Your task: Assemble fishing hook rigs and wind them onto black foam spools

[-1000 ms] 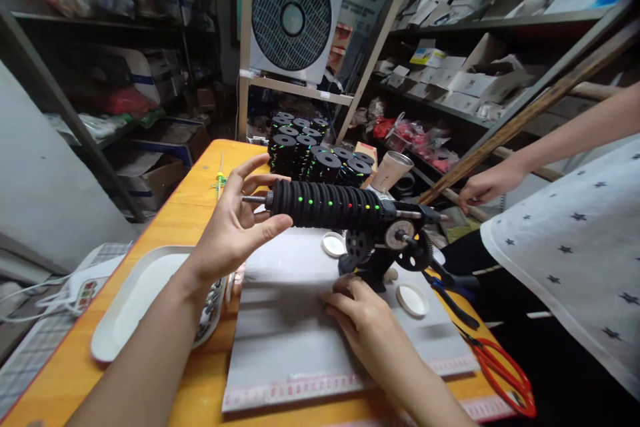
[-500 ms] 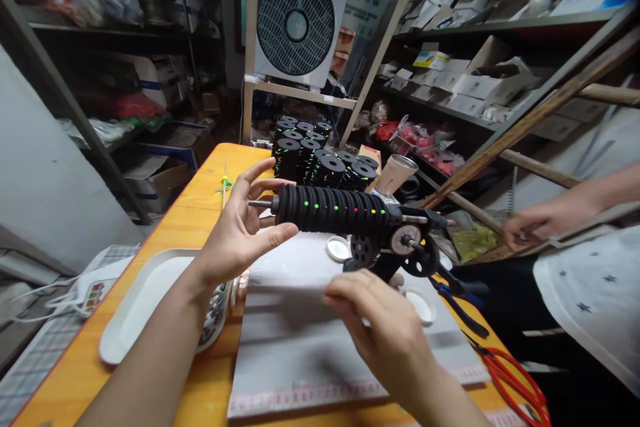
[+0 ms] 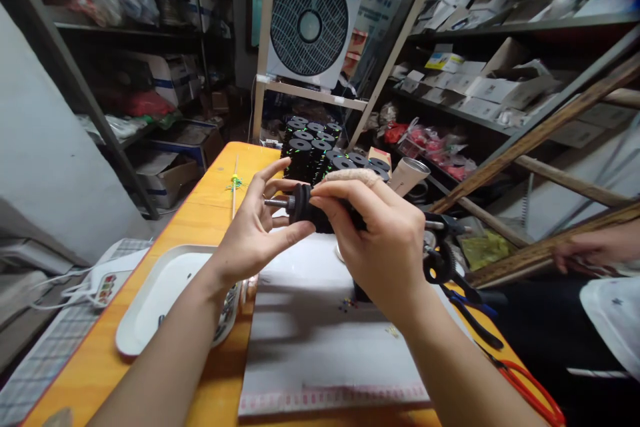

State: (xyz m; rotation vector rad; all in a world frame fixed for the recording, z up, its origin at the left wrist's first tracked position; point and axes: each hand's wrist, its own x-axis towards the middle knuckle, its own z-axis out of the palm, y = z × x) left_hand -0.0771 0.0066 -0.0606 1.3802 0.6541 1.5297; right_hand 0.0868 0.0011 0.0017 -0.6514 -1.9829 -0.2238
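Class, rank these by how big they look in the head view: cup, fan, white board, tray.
1. White board, partly covered
2. Fan and tray: too alike to rank
3. Cup

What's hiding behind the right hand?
Part of a black roller is behind the right hand. Its ridged end shows by the left hand, and a dark gear wheel shows past the wrist. The roller's middle is covered, so I can't see it.

Dim, soft light is casting blurry shadows on the white board (image 3: 300, 353); wide-angle distortion is stretching the edges.
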